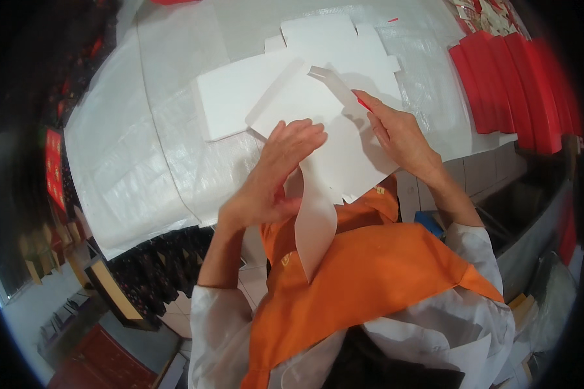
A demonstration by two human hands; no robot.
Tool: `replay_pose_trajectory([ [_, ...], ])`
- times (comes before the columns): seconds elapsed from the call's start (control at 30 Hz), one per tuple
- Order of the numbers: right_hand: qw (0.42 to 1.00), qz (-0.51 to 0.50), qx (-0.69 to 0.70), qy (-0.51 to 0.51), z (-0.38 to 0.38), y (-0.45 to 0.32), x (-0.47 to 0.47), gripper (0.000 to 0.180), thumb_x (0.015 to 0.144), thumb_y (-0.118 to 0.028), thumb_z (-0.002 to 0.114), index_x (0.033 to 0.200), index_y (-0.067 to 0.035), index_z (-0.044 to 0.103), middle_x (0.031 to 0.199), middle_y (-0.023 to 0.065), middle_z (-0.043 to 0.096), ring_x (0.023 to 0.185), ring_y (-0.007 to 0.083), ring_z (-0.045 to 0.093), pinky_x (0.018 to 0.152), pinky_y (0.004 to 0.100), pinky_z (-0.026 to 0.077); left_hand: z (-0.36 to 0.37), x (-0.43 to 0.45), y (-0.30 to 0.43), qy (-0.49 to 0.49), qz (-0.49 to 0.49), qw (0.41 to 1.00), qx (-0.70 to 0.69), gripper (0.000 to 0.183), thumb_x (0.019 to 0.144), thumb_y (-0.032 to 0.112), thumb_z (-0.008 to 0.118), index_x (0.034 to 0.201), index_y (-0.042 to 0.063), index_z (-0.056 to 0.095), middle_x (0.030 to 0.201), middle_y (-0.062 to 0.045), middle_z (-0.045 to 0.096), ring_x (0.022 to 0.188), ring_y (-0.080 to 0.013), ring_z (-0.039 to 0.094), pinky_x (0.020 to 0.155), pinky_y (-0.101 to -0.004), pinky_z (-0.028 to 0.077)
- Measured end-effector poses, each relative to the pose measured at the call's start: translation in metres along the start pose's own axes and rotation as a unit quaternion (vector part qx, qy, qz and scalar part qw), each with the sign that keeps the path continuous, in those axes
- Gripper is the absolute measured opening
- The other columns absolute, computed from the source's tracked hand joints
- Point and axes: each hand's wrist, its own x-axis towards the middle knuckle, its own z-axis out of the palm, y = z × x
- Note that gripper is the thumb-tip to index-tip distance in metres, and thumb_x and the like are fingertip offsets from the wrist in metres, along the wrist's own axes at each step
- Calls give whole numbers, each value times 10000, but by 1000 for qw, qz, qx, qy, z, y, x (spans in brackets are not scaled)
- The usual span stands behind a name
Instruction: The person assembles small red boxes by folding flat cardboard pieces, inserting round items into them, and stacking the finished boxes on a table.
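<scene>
A partly folded white card box blank [355, 150] is tilted in front of me, its flaps bent up along creases. My right hand [399, 133] pinches its right flap near the edge, where a bit of red shows at the fingertips. My left hand [287, 165] is spread with extended fingers over the left side of the blank, the thumb apart and against a curved flap [316, 223] that hangs towards my lap. Whether that thumb grips the flap is hard to see. Beneath lies a stack of flat white card blanks [233, 97] with cut tabs.
Translucent plastic sheeting [112, 146] covers the table. A row of red folded boxes [506, 92] stands at the right edge, with a clear bag of printed pieces [491, 17] behind. A small red scrap [393, 20] lies at the back. My orange apron [360, 262] is close below the blank.
</scene>
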Motion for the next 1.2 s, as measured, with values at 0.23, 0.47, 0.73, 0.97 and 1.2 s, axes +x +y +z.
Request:
replay_pose_trajectory([
  [0.23, 996, 20, 69, -44, 3, -5, -7, 442, 898, -27, 460, 1330, -115, 434, 909, 165, 591, 713, 162, 573, 675, 255, 459, -11, 5, 11, -55, -63, 995, -56, 313, 628, 12, 704, 912, 87, 594, 881, 0, 614, 921, -212, 543, 965, -361, 369],
  [0.47, 957, 133, 240, -92, -2, -1, 5, 431, 902, -57, 429, 1333, -75, 437, 1068, 76, 588, 913, 105, 544, 806, 228, 443, -21, 11, 2, -48, -222, 954, -196, 238, 696, 72, 751, 913, 34, 661, 799, -33, 657, 725, -142, 608, 719, -269, 493],
  [0.73, 915, 158, 352, -116, 13, -10, -4, 410, 923, -149, 439, 1319, -42, 442, 1136, 81, 574, 1001, 122, 535, 872, 251, 426, 4, 8, -10, 49, -370, 920, -119, 316, 794, 257, 681, 932, -24, 637, 748, -89, 663, 657, -134, 627, 611, -249, 504],
  [0.97, 778, 273, 541, -163, 10, -22, 2, 450, 953, -260, 456, 1334, -25, 404, 1275, 93, 483, 1124, 140, 489, 920, 261, 422, 9, 7, -6, 72, -360, 927, -72, 274, 774, 232, 694, 837, -16, 596, 697, -39, 604, 614, -88, 557, 573, -228, 464],
  [1.2, 851, 218, 456, -143, 23, -29, 0, 456, 944, -269, 471, 1335, -42, 414, 1289, 100, 475, 1161, 173, 473, 962, 274, 394, 9, 11, -12, 105, -325, 935, -89, 248, 776, 216, 687, 798, 1, 565, 696, -44, 587, 604, -92, 550, 541, -229, 458],
])
